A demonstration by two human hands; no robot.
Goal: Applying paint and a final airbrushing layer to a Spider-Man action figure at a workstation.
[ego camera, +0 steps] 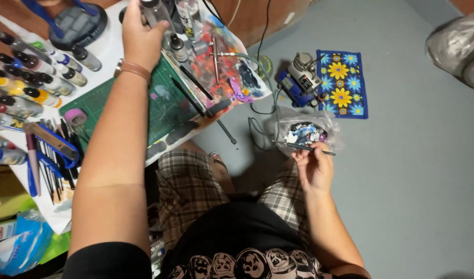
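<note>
Left hand (141,32) on a clear bottle at the far counter edge; right hand (313,166) pinching a thin brush over the floor.

L arm stretched fwd across the green cutting mat (159,106), brown strap at the wrist, fingers curled shut round a clear cylindrical bottle (153,10) w/ dark cap, upright among similar bottles. R arm bent by the knee, hand half closed, thumb + fingertips gripping a slim dark brush (303,146), lying roughly level, tip to the left. Just beyond it, crinkly clear plastic bag (306,129) w/ paint-stained scraps on the smooth grey floor (418,181). Metal airbrush (216,54) rests on a paint-blotched sheet, hose trailing to a small compressor (301,75) beside a blue floral cloth (343,82). Row of dropper paint bottles (25,85) along the counter's left; pink tape roll (75,117) on the mat.
</note>
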